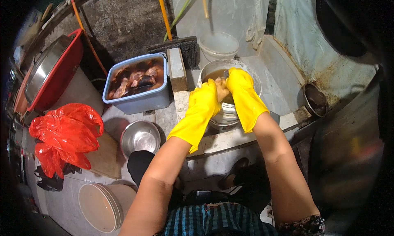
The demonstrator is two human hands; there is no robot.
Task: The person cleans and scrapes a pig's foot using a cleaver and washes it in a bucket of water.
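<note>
Yellow-gloved left hand (205, 97) grasps pale meat (222, 90) over a white bucket (225, 118); right hand (239, 83) curls beside it, fingers' hold unclear.

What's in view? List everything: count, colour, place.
Front bucket: one, white, centre
Rear bucket: one, white, behind it
Floor bucket: at least one, whitish, lower left
Tub: one, blue, left of centre
Meat: several pieces, brownish, in tub
Chunk: one, pinkish, at front bucket
Bowl: one, silver, near tub
Basin: at least one, red, upper left
Steel dish: one, silver, upper left
Red bag: one, red, left
Black bag: one, black, below it
Hoses or poles: four, orange or green, top
Sheeting: count unclear, pale green, right
Left hand: one, yellow-gloved, gripping chunk
Right hand: one, yellow-gloved, beside left hand
Arms: two, bare, lower centre
</note>
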